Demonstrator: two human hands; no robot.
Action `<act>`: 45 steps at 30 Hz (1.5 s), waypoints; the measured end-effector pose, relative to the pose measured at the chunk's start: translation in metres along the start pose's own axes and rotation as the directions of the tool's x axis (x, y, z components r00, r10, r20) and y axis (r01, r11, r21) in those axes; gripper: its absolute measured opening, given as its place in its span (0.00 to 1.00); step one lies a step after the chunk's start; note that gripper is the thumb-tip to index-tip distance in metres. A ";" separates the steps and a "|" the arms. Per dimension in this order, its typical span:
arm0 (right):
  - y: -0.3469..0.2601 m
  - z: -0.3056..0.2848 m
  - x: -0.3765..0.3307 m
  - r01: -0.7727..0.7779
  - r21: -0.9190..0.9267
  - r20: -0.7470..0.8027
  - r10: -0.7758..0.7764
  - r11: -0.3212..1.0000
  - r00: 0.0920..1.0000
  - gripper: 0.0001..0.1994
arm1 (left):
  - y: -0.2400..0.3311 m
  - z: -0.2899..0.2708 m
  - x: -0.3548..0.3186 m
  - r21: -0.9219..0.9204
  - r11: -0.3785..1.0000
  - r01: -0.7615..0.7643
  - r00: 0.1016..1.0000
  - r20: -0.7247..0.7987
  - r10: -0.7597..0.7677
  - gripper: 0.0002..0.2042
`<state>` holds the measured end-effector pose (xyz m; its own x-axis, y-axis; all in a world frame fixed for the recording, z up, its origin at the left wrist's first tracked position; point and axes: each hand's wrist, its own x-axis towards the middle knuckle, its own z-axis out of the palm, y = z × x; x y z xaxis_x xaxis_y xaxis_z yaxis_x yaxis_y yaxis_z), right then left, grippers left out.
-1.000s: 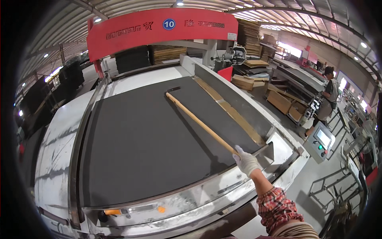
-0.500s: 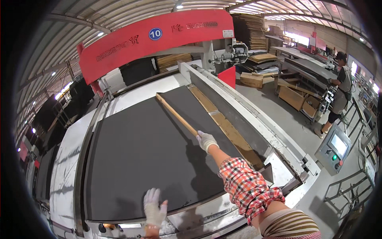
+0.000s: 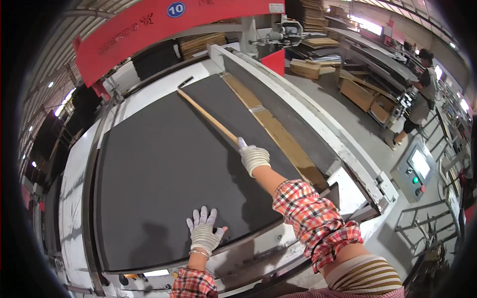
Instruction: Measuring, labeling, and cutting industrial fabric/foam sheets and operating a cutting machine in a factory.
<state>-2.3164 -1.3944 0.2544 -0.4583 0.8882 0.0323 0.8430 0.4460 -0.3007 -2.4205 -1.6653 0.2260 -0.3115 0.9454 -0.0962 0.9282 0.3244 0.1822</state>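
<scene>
In my right hand [image 3: 255, 158], gloved in white knit, is the near end of a long wooden stick [image 3: 208, 115]. The stick slants forward and left over a large flat dark grey sheet [image 3: 149, 188]. At its far end a small dark hook-like metal piece [image 3: 186, 82] lies at the sheet's far edge. My left hand [image 3: 203, 228], also gloved, is spread with fingers apart over the near part of the sheet and seems to rest on it.
A white machine bed frames the sheet, with a raised rail [image 3: 298, 114] on the right. Brown board strips [image 3: 278, 134] run along the sheet's right side. A red beam [image 3: 124, 39] spans the back. At right are a control panel [image 3: 416, 169] and a person [image 3: 422, 94].
My left hand has moved forward from the near edge onto the sheet. The stick's dark metal end now shows at the sheet's far edge. The view has tilted downward.
</scene>
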 end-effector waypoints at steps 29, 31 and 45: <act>0.663 -0.176 -0.395 -0.410 0.567 -0.575 0.700 0.714 0.424 0.17 | 0.136 0.038 0.095 0.258 0.846 0.467 0.866 0.058 -0.496 0.50; 0.682 -0.161 -0.373 -0.514 0.172 -0.790 0.429 0.840 0.437 0.12 | 0.062 0.060 0.106 0.170 0.870 0.463 0.877 0.056 -0.478 0.51; 0.694 -0.175 -0.359 -0.675 -0.094 -0.775 0.372 0.732 0.511 0.06 | 0.131 0.026 0.082 0.252 0.858 0.448 0.874 0.077 -0.479 0.50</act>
<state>-1.5179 -1.3850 0.2006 0.2974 0.7054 0.6434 0.9527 -0.2631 -0.1519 -2.3191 -1.5463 0.2165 -0.7017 0.6686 -0.2463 0.7078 0.6937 -0.1332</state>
